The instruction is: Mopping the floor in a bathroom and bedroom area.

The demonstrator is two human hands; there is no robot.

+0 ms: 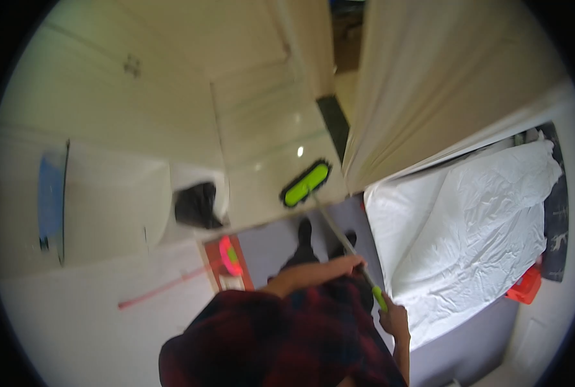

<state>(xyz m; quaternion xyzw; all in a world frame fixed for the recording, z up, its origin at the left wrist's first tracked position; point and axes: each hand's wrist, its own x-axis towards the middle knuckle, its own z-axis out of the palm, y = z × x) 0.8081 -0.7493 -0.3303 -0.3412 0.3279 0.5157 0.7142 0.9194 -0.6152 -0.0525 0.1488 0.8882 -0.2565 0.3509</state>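
Note:
A mop (311, 181) with a lime-green head and a dark fringe rests on the glossy light floor (263, 145) in front of me. Its grey pole (333, 225) slants back toward my body and ends in a green grip (379, 298). My left hand (355, 265) is closed around the pole, just above that grip. Lower down, my right hand (393, 315) holds the green grip at the pole's end. My feet in dark shoes (305, 230) stand on grey flooring, just behind the edge of the light floor.
A bed with white bedding (476, 213) stands to my right, below a beige curtain (413, 92). On the left are a black plastic bag (195, 204) and a pink-headed broom (230, 256) with a pink stick. A red plastic container (525, 285) sits beyond the bed.

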